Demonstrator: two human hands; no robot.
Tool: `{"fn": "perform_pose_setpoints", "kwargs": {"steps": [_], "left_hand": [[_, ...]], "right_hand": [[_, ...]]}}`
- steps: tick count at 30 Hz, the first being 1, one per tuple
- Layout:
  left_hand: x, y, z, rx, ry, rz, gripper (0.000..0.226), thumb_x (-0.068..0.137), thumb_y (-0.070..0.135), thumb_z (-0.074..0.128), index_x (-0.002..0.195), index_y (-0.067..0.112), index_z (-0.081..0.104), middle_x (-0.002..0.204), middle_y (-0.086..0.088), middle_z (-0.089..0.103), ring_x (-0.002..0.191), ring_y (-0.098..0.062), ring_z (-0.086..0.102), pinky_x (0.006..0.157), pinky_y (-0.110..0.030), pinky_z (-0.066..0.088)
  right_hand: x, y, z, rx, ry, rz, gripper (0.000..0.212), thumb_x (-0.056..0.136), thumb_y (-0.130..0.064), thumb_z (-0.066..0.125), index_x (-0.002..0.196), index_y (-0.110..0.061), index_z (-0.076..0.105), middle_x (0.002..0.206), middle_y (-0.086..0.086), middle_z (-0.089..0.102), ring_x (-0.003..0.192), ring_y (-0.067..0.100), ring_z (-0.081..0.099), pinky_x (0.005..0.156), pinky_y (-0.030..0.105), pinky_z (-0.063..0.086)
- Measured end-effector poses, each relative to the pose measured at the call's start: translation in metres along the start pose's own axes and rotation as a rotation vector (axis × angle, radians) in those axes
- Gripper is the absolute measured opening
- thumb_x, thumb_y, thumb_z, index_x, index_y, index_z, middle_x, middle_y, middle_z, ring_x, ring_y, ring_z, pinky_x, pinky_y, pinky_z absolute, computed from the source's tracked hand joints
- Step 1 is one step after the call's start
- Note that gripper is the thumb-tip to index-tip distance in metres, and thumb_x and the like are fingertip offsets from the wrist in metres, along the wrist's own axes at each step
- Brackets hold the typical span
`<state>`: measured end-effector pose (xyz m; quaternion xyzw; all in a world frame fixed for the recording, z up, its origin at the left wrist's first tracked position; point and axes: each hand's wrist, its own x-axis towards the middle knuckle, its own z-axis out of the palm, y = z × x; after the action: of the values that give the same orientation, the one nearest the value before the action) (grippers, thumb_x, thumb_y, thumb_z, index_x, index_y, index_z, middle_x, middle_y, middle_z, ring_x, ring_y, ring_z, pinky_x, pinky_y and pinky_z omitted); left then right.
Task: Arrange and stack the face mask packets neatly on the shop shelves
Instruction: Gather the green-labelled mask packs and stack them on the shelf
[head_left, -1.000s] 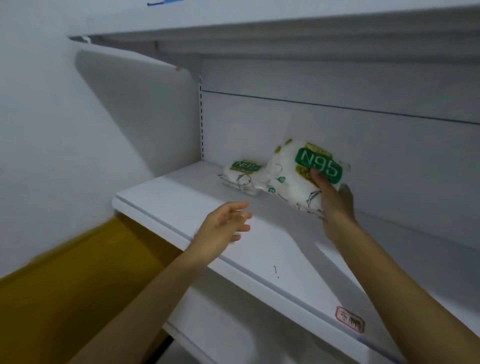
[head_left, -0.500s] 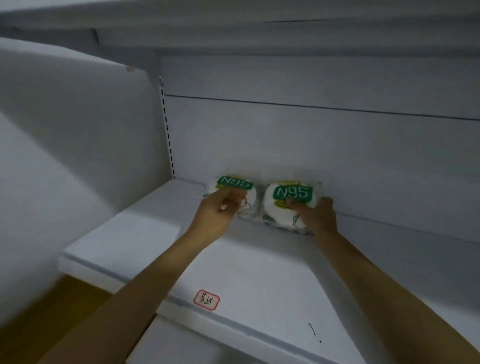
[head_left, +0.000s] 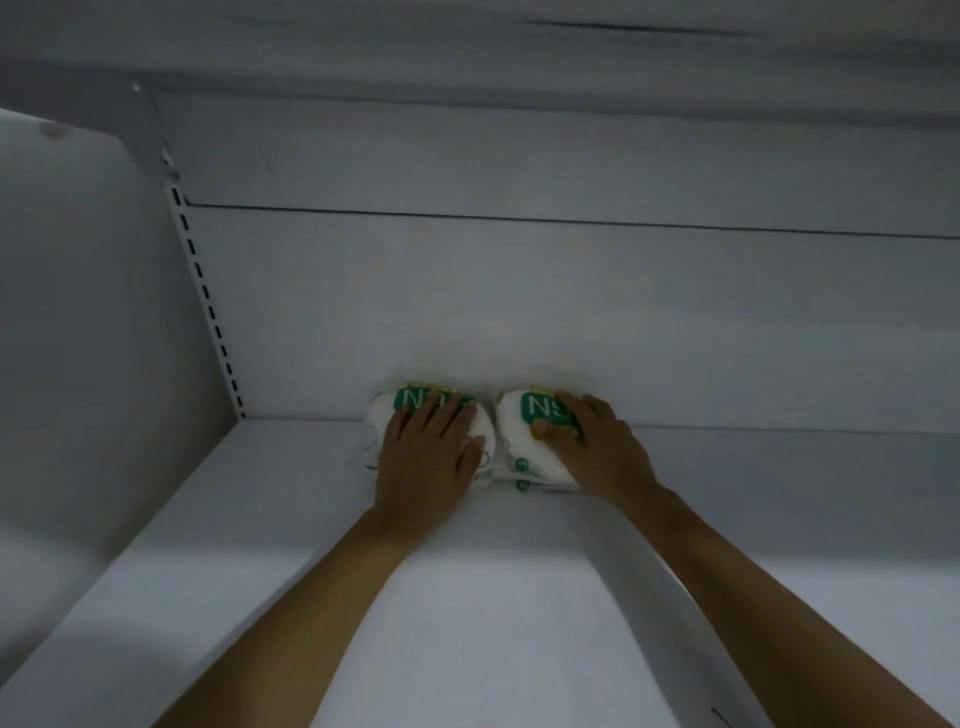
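Observation:
Two white face mask packets with green N95 labels lie side by side at the back of the white shelf (head_left: 291, 519), against the rear panel. My left hand (head_left: 428, 452) lies flat on the left packet (head_left: 382, 415), fingers straight and covering most of its label. On the right packet (head_left: 519, 436) rests my right hand (head_left: 597, 447), fingers spread over the label and thumb pressed on its front. The packets nearly touch each other.
The shelf's left side wall (head_left: 93, 338) and a slotted upright (head_left: 205, 291) stand left of the packets. Another shelf (head_left: 467, 47) hangs overhead. Bare shelf surface stretches to the right and toward me.
The right packet has come down from my raised right hand onto the shelf beside the left one. My left hand reached in and now lies on the left packet. The view moved closer.

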<state>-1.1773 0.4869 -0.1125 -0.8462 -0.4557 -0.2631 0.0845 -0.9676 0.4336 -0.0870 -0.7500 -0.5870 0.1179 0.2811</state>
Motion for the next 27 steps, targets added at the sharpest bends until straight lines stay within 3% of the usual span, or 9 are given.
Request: {"fn": "perform_pose_setpoints", "kwargs": {"steps": [5, 7, 10, 12, 15, 17, 20, 25, 27], "left_hand": [[0.006, -0.001, 0.002, -0.053, 0.033, 0.002, 0.049, 0.091, 0.041, 0.037, 0.117, 0.013, 0.069, 0.121, -0.007, 0.067, 0.114, -0.029, 0.062, 0.098, -0.046, 0.044], [0.006, -0.002, 0.002, -0.060, 0.031, -0.003, 0.049, 0.091, 0.042, 0.037, 0.117, 0.014, 0.069, 0.121, -0.007, 0.067, 0.114, -0.029, 0.061, 0.098, -0.046, 0.043], [0.006, -0.004, 0.003, -0.067, 0.041, 0.001, 0.050, 0.092, 0.042, 0.037, 0.118, 0.013, 0.068, 0.121, -0.007, 0.067, 0.114, -0.030, 0.061, 0.098, -0.045, 0.043], [0.006, -0.004, 0.003, -0.069, 0.032, 0.002, 0.051, 0.092, 0.043, 0.037, 0.118, 0.013, 0.067, 0.122, -0.008, 0.066, 0.115, -0.031, 0.060, 0.098, -0.046, 0.043], [0.004, -0.004, 0.002, -0.067, 0.013, 0.007, 0.051, 0.092, 0.043, 0.036, 0.119, 0.012, 0.067, 0.122, -0.009, 0.066, 0.116, -0.032, 0.059, 0.099, -0.047, 0.043], [0.004, -0.004, 0.003, -0.050, -0.002, 0.015, 0.052, 0.092, 0.043, 0.036, 0.119, 0.011, 0.067, 0.122, -0.010, 0.066, 0.116, -0.032, 0.059, 0.099, -0.048, 0.043], [0.002, -0.005, 0.001, -0.042, -0.018, 0.025, 0.054, 0.093, 0.043, 0.033, 0.121, 0.011, 0.065, 0.123, -0.010, 0.065, 0.117, -0.031, 0.058, 0.098, -0.047, 0.043], [0.000, 0.000, -0.017, -0.153, 0.082, 0.044, 0.052, 0.093, 0.038, 0.036, 0.117, 0.003, 0.065, 0.119, -0.016, 0.066, 0.112, -0.032, 0.062, 0.094, -0.045, 0.048], [-0.004, 0.008, -0.024, -0.174, 0.096, 0.077, 0.051, 0.093, 0.038, 0.038, 0.117, 0.002, 0.065, 0.118, -0.016, 0.067, 0.111, -0.033, 0.063, 0.092, -0.045, 0.049]], "right_hand": [[-0.003, 0.001, 0.005, -0.158, 0.006, 0.026, 0.069, 0.089, -0.068, 0.038, 0.149, -0.036, 0.027, 0.159, 0.002, 0.019, 0.140, 0.030, 0.028, 0.110, 0.045, 0.028], [-0.008, -0.006, 0.008, -0.456, 0.129, -0.063, 0.077, 0.085, -0.072, 0.024, 0.148, -0.028, 0.034, 0.157, 0.012, 0.025, 0.140, 0.034, 0.030, 0.111, 0.050, 0.025], [-0.014, -0.020, 0.018, -0.645, 0.365, -0.264, 0.068, 0.085, -0.059, 0.032, 0.131, -0.015, 0.057, 0.141, 0.020, 0.048, 0.129, 0.040, 0.045, 0.108, 0.055, 0.025], [-0.020, -0.024, 0.024, -0.694, 0.429, -0.279, 0.059, 0.088, -0.052, 0.035, 0.125, -0.015, 0.062, 0.138, 0.017, 0.053, 0.131, 0.040, 0.045, 0.110, 0.057, 0.018], [-0.025, -0.022, 0.024, -0.692, 0.320, -0.176, 0.065, 0.092, -0.055, 0.021, 0.132, -0.017, 0.057, 0.144, 0.012, 0.049, 0.141, 0.035, 0.032, 0.115, 0.057, 0.002], [-0.022, -0.017, 0.021, -0.577, 0.175, -0.091, 0.073, 0.092, -0.060, 0.007, 0.147, -0.021, 0.037, 0.157, 0.008, 0.028, 0.148, 0.028, 0.015, 0.117, 0.052, -0.001], [-0.012, -0.014, 0.016, -0.493, 0.048, -0.049, 0.061, 0.100, -0.054, 0.018, 0.153, -0.023, 0.019, 0.162, 0.006, 0.011, 0.149, 0.026, 0.005, 0.120, 0.046, 0.007], [-0.009, -0.027, 0.008, -0.540, -0.029, -0.017, 0.061, 0.101, -0.052, 0.022, 0.153, -0.020, 0.017, 0.162, 0.009, 0.009, 0.149, 0.030, 0.006, 0.119, 0.047, 0.010], [-0.015, -0.034, 0.000, -0.577, 0.032, -0.053, 0.064, 0.101, -0.052, 0.024, 0.153, -0.018, 0.018, 0.161, 0.011, 0.010, 0.148, 0.031, 0.007, 0.119, 0.046, 0.010]]}}
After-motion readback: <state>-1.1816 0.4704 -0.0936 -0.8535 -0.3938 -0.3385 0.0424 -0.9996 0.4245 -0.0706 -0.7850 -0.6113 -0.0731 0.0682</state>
